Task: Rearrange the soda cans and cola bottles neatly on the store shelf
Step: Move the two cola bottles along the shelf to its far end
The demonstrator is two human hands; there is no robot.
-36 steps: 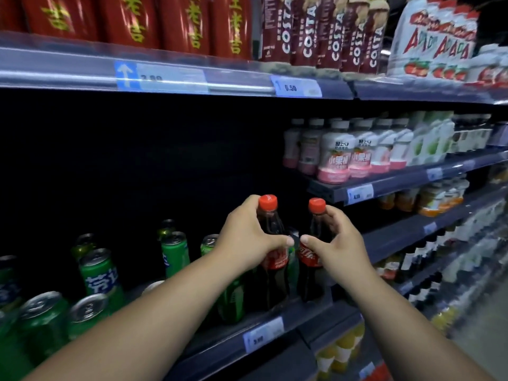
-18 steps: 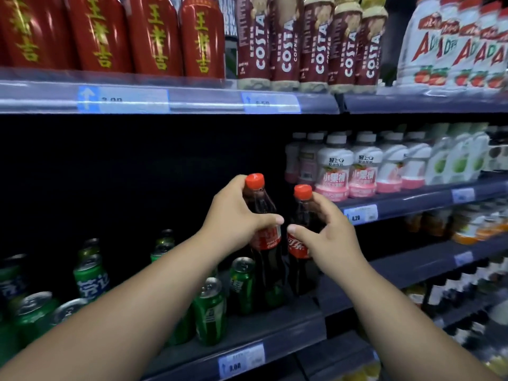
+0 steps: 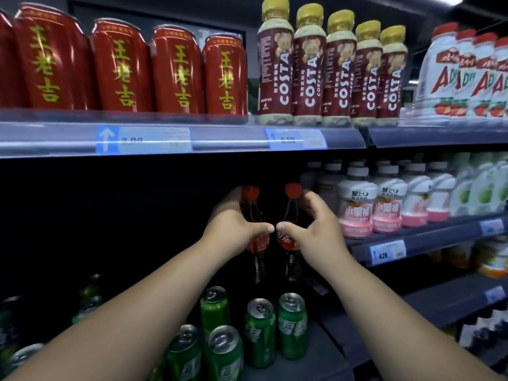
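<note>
Left hand (image 3: 233, 226) grips left cola bottle (image 3: 259, 242) — right hand (image 3: 316, 232), right cola bottle (image 3: 286, 240); both seemingly aloft.

Left hand (image 3: 236, 229) wrapped round left cola bottle (image 3: 257, 244) just above label. Right hand (image 3: 316, 232) same on right cola bottle (image 3: 286, 241). Thumb tips nearly meeting between bottles. Both bottles upright, side by side, red caps clear above fingers; bases lost in dark. Directly below grip: green soda cans (image 3: 259, 325) clustered on shelf (image 3: 316, 356). Right of grip: pink-white drink bottles (image 3: 356, 207). Above grip: red cans (image 3: 176, 75), Costa bottles (image 3: 308, 70).
</note>
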